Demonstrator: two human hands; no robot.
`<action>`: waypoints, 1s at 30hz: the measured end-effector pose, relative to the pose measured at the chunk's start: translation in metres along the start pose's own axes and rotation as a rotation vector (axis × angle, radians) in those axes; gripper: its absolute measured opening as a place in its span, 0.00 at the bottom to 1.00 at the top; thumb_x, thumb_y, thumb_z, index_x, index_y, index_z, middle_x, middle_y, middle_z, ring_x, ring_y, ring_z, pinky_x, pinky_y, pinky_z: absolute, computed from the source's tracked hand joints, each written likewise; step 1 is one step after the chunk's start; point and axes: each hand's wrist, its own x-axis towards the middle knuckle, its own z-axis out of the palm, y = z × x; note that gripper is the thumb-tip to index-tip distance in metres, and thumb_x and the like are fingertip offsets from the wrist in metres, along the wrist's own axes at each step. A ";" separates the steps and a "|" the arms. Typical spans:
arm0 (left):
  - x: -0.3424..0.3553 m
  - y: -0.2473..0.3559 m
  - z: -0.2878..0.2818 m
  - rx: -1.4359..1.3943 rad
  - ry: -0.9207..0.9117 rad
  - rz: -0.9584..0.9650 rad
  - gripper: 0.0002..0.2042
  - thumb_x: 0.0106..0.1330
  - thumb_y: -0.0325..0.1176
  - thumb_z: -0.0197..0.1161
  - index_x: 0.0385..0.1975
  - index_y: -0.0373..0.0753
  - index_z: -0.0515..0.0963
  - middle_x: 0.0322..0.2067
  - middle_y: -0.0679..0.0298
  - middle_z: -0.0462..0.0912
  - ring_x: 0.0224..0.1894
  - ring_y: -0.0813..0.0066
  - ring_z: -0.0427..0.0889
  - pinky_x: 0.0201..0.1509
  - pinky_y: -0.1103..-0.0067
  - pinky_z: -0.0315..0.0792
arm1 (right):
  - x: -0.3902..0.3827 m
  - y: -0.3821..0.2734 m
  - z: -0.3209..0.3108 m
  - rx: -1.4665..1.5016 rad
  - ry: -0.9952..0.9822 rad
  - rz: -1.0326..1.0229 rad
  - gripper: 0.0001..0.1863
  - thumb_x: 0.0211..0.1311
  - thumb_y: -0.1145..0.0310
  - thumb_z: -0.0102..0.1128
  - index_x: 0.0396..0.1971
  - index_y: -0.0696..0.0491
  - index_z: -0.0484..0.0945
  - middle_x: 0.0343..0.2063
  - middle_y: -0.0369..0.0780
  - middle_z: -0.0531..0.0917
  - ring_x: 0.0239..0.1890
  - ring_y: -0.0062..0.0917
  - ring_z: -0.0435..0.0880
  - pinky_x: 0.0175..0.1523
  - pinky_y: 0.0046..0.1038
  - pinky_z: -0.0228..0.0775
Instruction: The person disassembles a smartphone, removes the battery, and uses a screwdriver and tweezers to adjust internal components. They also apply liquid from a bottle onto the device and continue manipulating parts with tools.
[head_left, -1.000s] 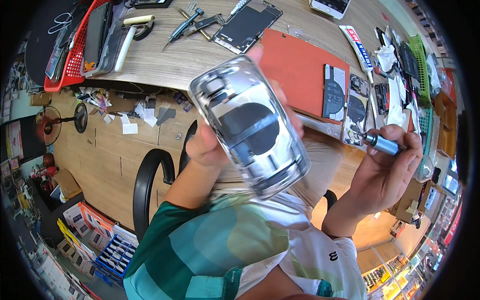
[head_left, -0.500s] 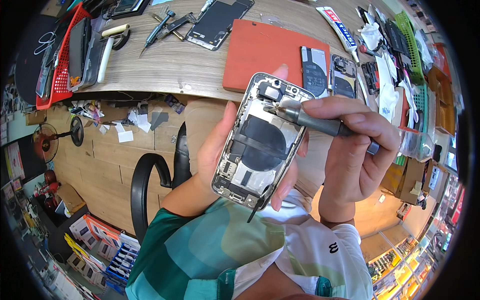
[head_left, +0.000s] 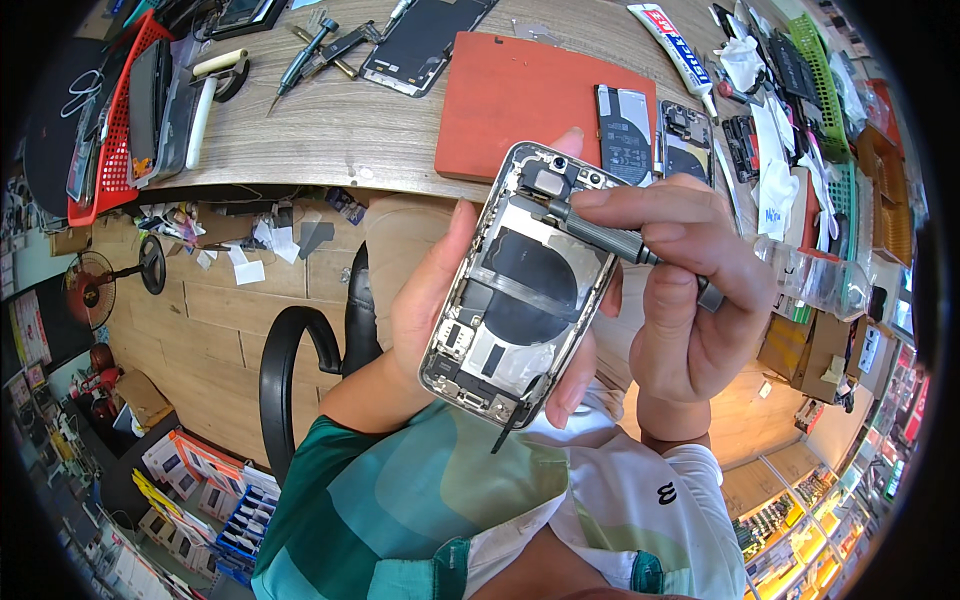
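An opened phone housing (head_left: 470, 340) lies tilted in my left hand (head_left: 425, 290), whose thumb and fingers wrap its long edges. Inside it show a dark round coil (head_left: 525, 285), a camera module near the top, and a black flex strip (head_left: 508, 428) hanging past the bottom edge. My right hand (head_left: 700, 290) is closed round a grey knurled screwdriver (head_left: 610, 238). The driver's tip reaches into the upper part of the housing, just below the camera module; its very end is too small to make out.
On the wooden table (head_left: 310, 130) lie a red mat (head_left: 520, 100), a battery (head_left: 624, 130), another opened phone (head_left: 686, 140), a detached screen (head_left: 425, 45), a glue tube (head_left: 670, 52) and a pen-like tool (head_left: 300, 65). Red basket (head_left: 118, 135) at left; black chair armrest (head_left: 285, 380) below.
My right hand and the screwdriver have shifted left and slightly down, with the tip nearer the upper left of the housing. The left hand and phone stay almost in place.
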 end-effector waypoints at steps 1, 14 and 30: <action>0.001 0.000 -0.002 -0.006 -0.019 0.003 0.39 0.82 0.69 0.32 0.86 0.61 0.30 0.56 0.36 0.73 0.29 0.40 0.85 0.27 0.59 0.82 | 0.000 0.000 0.000 0.002 -0.004 -0.007 0.11 0.87 0.63 0.50 0.53 0.55 0.72 0.45 0.56 0.90 0.45 0.33 0.85 0.58 0.37 0.73; 0.000 0.002 -0.003 0.040 -0.036 -0.027 0.39 0.82 0.69 0.33 0.86 0.61 0.31 0.57 0.38 0.73 0.32 0.39 0.86 0.30 0.57 0.83 | -0.002 -0.001 0.006 -0.081 0.025 -0.051 0.07 0.85 0.70 0.50 0.53 0.55 0.74 0.47 0.57 0.90 0.45 0.34 0.88 0.65 0.45 0.68; 0.007 -0.005 0.023 0.034 0.229 0.034 0.41 0.82 0.68 0.29 0.85 0.51 0.32 0.35 0.39 0.80 0.18 0.47 0.81 0.16 0.61 0.78 | -0.001 -0.001 0.003 -0.155 -0.016 -0.085 0.07 0.85 0.70 0.50 0.53 0.55 0.71 0.46 0.56 0.90 0.47 0.36 0.89 0.69 0.50 0.66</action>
